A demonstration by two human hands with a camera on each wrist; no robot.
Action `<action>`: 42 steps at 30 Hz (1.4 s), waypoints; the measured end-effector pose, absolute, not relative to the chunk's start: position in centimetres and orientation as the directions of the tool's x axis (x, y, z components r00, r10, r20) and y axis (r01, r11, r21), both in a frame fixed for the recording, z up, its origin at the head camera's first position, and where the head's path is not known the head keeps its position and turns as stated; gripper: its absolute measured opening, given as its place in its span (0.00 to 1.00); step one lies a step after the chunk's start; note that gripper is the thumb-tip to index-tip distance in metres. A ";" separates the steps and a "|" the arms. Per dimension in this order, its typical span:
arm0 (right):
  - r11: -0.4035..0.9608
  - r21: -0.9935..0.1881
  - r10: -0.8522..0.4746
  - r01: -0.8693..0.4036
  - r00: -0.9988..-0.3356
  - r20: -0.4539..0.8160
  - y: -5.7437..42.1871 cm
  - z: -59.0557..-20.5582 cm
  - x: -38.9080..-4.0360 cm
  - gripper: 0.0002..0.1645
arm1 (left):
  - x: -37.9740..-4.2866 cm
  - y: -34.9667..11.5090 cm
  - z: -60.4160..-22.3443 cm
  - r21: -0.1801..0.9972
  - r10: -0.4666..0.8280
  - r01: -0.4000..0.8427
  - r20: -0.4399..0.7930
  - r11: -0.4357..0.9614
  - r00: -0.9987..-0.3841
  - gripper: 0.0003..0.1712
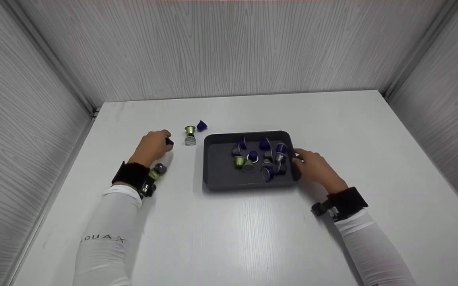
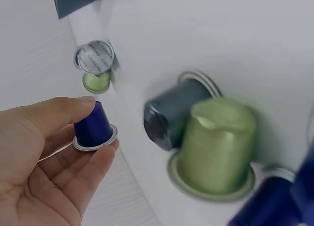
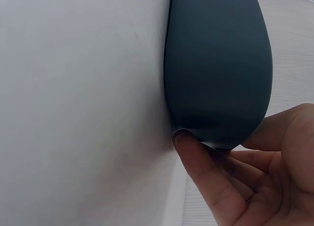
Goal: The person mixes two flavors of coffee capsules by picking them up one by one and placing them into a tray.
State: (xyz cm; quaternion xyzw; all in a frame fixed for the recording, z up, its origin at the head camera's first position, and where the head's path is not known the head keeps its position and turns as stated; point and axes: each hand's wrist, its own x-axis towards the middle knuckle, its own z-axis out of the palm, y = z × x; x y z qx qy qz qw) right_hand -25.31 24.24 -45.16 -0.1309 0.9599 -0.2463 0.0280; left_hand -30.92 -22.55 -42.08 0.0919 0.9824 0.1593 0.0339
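My left hand [image 1: 152, 147] pinches a dark blue coffee capsule [image 2: 93, 127] between thumb and fingers, left of the dark grey tray [image 1: 222, 171]. The capsule's rim faces down toward the fingers in the left wrist view. My right hand [image 1: 315, 168] grips the tray's right end; in the right wrist view its fingers [image 3: 203, 174] curl at the lower edge, while part of the thumb is hidden behind the wall. Several blue, grey and green capsules lie jumbled in the tray, mostly toward its right half, among them a green capsule [image 1: 239, 161].
Beyond the left hand lie a blue capsule [image 1: 201, 126], a gold-green capsule [image 1: 189, 130] and a capsule with its silver lid up [image 1: 190, 140]. Near the left wrist are a grey capsule [image 2: 171, 115], a green capsule [image 2: 216, 147] and blue ones. Wood-grain panels [image 1: 229, 47] enclose the white table.
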 end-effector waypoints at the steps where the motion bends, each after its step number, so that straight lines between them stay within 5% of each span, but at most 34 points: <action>1: 0.845 -0.479 -0.266 -0.239 -0.964 0.012 24.2 -45.2 -25.3 0.26 | -30.9 -22.3 -42.0 0.326 0.195 0.174 -0.033 0.929 -0.980 0.26; 18: 0.846 -0.485 -0.260 -0.220 -0.966 -0.015 24.2 -45.0 -25.4 0.26 | -30.7 -15.9 -40.0 0.461 0.297 0.296 0.072 0.836 -0.952 0.27; 42: 0.843 -0.484 -0.266 -0.235 -0.964 0.005 24.2 -45.2 -25.4 0.26 | -31.0 -8.3 -41.6 0.385 0.505 0.466 -0.002 0.797 -0.863 0.22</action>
